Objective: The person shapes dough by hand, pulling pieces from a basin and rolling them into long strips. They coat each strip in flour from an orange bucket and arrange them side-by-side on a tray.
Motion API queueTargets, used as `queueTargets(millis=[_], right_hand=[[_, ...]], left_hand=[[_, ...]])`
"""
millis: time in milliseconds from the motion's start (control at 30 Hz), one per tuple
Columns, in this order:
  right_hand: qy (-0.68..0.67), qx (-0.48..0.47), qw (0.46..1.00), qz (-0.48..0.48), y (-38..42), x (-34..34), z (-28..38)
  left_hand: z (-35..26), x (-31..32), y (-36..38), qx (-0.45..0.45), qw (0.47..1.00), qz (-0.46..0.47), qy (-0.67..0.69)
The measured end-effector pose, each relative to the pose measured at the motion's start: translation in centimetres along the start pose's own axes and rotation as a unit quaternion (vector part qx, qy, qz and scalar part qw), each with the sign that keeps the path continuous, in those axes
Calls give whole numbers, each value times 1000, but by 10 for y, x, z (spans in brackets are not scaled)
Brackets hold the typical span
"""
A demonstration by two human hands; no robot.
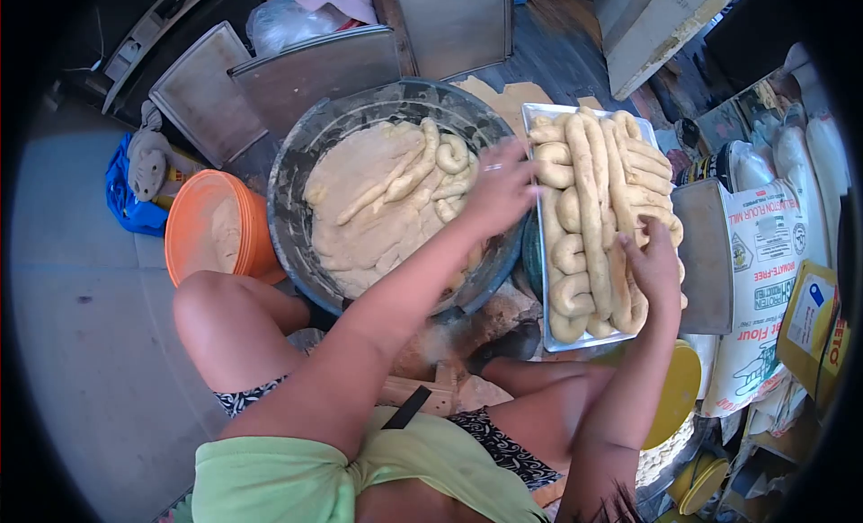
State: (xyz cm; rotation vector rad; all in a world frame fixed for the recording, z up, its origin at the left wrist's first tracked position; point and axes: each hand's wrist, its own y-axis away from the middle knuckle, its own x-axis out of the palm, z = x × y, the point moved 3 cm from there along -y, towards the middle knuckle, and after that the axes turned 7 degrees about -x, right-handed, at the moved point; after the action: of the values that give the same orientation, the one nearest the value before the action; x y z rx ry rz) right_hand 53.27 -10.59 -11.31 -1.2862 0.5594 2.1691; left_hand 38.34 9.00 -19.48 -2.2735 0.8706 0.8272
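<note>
A rectangular metal tray (550, 340) holds coiled and straight dough ropes (589, 177), packed side by side and partly stacked. My right hand (654, 258) is over the tray's right half, its thumb and fingers curled on a dough rope there. At the tray's left edge is my left hand (505, 189), slightly blurred, with fingers apart and nothing visible in them. Beneath my left forearm, a large dark basin (286, 190) contains a flattened mass of dough (351, 213), with several rolled ropes and coils (452, 155) lying on top. My forearm hides part of its contents.
An orange bucket (184, 217) with flour-like powder stands left of the basin. Behind it lean flat metal trays (315, 74). Printed flour sacks (764, 280) line the right side, near a yellow round lid (676, 393). My bent legs are in front of the basin.
</note>
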Motion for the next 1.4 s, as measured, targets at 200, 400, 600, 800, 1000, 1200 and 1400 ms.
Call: queueTargets(millis=[200,400,600,800,1000,1200,1400], right_hand=[[-58,-177,982,-13,-9,47,119],[64,-259,928,260,-60,211,184],[133,-256,945,155,-132,402,166],[188,-303,917,180,-149,400,183],[-274,-242,875,318,-137,320,266],[-161,-222,878,393,-109,348,264],[-250,-112,960,58,-51,470,184]], left_hand=[[292,-12,131,-402,901,-94,-132],[295,-42,145,-452,864,85,-203],[343,-30,149,-480,854,38,196],[345,-137,90,-393,744,-122,526],[286,-150,64,-189,973,-37,127],[369,-125,111,-452,753,-231,420],[365,-89,132,-314,916,-81,237]])
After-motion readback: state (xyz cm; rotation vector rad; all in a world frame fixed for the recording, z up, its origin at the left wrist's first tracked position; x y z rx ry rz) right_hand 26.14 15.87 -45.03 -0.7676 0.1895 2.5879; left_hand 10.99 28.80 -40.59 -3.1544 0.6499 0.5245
